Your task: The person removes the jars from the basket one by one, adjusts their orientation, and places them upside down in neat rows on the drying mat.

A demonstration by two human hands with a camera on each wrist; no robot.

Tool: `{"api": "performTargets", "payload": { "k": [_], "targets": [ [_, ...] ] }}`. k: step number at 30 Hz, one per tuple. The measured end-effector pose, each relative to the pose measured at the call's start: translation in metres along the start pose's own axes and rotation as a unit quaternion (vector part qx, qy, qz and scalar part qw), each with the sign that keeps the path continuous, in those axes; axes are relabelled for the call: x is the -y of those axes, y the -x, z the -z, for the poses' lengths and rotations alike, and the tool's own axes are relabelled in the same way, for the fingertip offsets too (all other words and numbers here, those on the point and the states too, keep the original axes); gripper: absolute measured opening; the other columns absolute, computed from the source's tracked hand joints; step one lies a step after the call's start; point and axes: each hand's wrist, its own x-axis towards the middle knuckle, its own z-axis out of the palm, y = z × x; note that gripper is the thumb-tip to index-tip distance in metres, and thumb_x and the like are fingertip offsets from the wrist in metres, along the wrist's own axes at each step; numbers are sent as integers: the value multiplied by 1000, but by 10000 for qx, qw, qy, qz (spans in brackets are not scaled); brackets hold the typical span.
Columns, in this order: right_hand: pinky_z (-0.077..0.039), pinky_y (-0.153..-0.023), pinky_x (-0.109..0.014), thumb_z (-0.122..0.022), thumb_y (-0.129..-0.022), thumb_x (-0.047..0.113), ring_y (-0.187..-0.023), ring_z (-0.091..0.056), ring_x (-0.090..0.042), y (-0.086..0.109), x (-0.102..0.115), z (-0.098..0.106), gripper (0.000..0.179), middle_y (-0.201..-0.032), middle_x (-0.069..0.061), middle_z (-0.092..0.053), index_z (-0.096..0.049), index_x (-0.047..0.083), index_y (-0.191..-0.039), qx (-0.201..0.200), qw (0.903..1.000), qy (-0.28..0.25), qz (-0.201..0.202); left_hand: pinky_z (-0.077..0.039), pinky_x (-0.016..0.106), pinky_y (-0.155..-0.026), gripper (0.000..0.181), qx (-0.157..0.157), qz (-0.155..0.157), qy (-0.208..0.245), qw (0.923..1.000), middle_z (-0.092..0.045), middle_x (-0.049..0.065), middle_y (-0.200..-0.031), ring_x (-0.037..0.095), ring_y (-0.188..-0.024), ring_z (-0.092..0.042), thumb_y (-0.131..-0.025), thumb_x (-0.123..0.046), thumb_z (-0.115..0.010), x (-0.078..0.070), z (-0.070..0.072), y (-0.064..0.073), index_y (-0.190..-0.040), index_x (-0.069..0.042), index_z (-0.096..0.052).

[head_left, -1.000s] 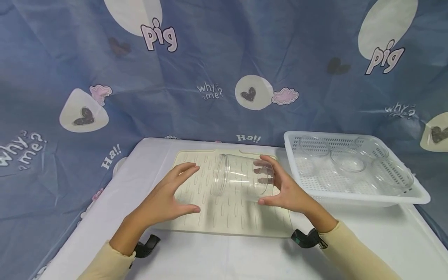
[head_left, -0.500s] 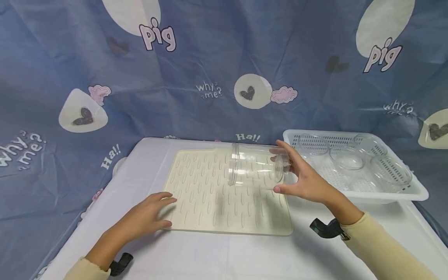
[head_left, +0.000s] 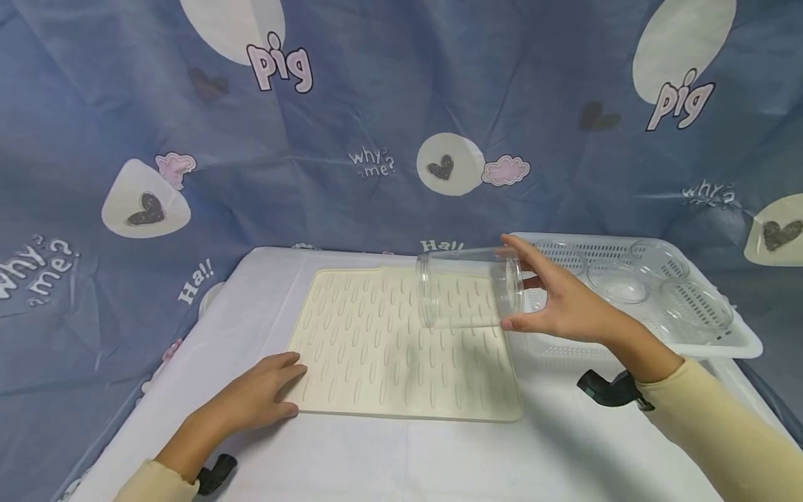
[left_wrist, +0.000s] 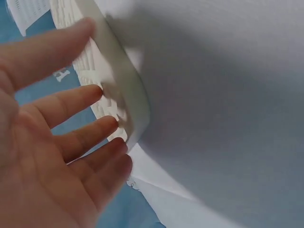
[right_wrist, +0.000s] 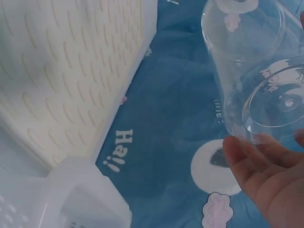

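Observation:
A clear plastic jar (head_left: pixel 467 289) lies sideways in the air over the back right of a cream ridged mat (head_left: pixel 376 376). My right hand (head_left: pixel 564 300) grips the jar by its base end, thumb below and fingers above; its threaded mouth faces left. The right wrist view shows the jar's round bottom (right_wrist: pixel 280 99) beside my fingertips. My left hand (head_left: pixel 257 394) is at the mat's front left corner, fingers relaxed and holding nothing. In the left wrist view its spread fingers (left_wrist: pixel 80 104) overlap the edge of the mat (left_wrist: pixel 128 90).
At the back right stands a white perforated basket (head_left: pixel 746 341) with several clear round containers (head_left: pixel 617 282) in it. A white cloth (head_left: pixel 351 460) covers the table. Behind hangs a blue printed curtain (head_left: pixel 351 84).
My right hand has carried the jar right and slightly up, toward the basket. My left hand has drawn back from near the jar's mouth to the mat's front left corner.

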Motion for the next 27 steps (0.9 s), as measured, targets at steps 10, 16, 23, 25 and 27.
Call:
{"api": "performTargets", "payload": {
  "k": [10,16,23,25,27],
  "targets": [
    [-52,-101,-36,-86,-77,20,-134,-48,-37,-5,-3,7,107,-158,-11,-36,-17,19,-159,136,9999,26,-82,-39,59,-112,65,178,261,-130,9994,-48,24,-148,47,-138,-42,-79,-22,-81,-11,1,-7,-132,7,-58],
    [-49,-103,-53,-85,-78,21,-135,-47,-36,-14,-3,12,106,-155,-11,-39,-17,23,-158,268,9990,5,-344,-41,58,-111,58,67,92,11,9999,-50,26,-145,46,-137,-44,-82,-20,-79,-6,-3,-6,-128,8,-60],
    [-52,-100,-51,-87,-76,21,-132,-51,-33,-20,-7,17,105,-151,-11,-43,-21,20,-157,204,9989,206,-370,-41,59,-110,64,316,-18,332,9989,-45,27,-149,47,-137,-43,-83,-24,-79,0,-3,-6,-133,8,-57],
    [-52,-100,-52,-86,-77,20,-131,-51,-35,-23,-8,19,103,-151,-13,-43,-22,17,-157,223,9991,206,-301,-41,59,-110,66,339,-9,391,9987,-45,27,-149,48,-137,-43,-82,-25,-80,1,-2,-7,-134,8,-57],
    [-51,-100,-53,-85,-77,19,-131,-50,-37,-26,-10,21,102,-152,-17,-41,-22,14,-157,251,9992,181,-255,-41,59,-110,67,351,9,416,9985,-44,27,-150,48,-138,-43,-81,-25,-81,2,-2,-8,-134,8,-56]
  ]
}}
